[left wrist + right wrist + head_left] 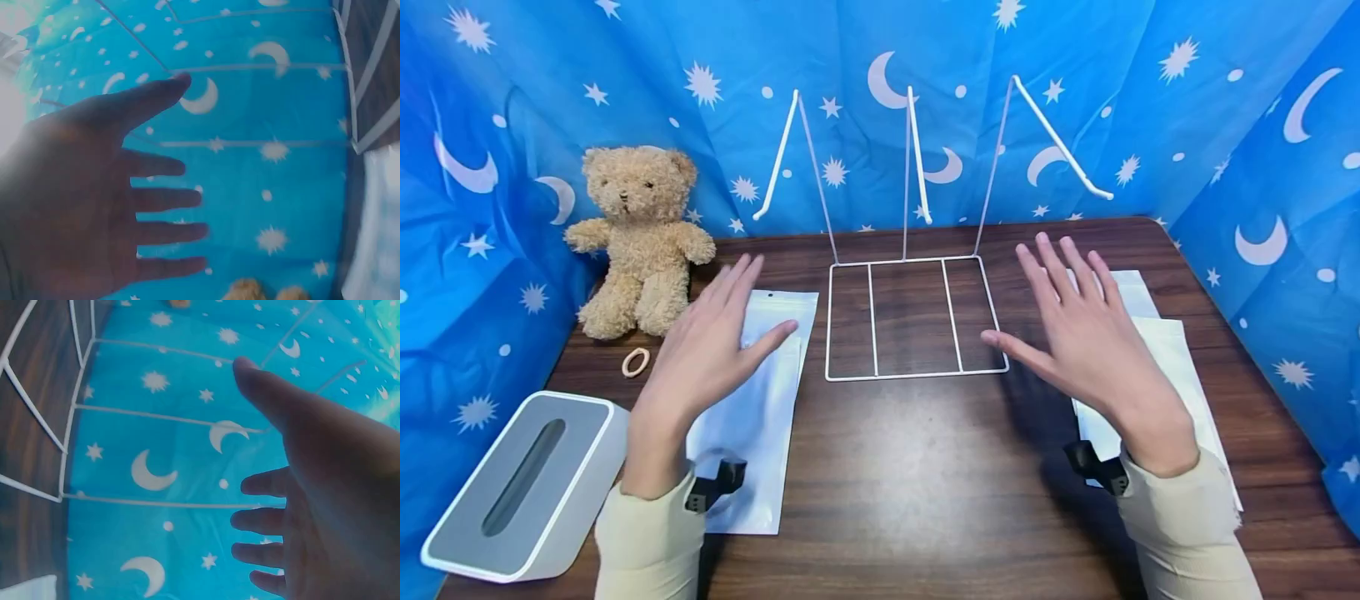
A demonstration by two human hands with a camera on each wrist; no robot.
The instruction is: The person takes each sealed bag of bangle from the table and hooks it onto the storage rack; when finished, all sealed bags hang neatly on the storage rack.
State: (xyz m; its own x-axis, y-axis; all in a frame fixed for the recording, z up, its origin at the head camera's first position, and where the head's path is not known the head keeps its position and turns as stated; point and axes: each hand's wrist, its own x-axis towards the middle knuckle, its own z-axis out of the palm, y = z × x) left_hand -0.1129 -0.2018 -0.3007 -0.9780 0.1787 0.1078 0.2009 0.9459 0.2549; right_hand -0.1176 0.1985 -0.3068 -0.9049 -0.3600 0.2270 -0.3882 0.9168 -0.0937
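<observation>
Both hands hover over the table with fingers straight and thumbs spread inward, holding nothing. In the head view my left hand (707,350) is above a stack of pale plastic zip bags (752,467), partly hiding them. My right hand (1093,350) is raised over white bags or sheets (1180,392) on the right, whose exact kind I cannot tell. Between the hands stands a white wire rack (917,377) with a flat base and three upright arms that slope forward. The left wrist view shows the left palm (69,206); the right wrist view shows the right palm (337,512).
A teddy bear (640,225) sits at the back left, with a small beige ring (636,362) in front of it. At the near left stands a white and grey tissue box (535,483). Blue curtains (880,167) with moons and stars enclose the brown table (925,500).
</observation>
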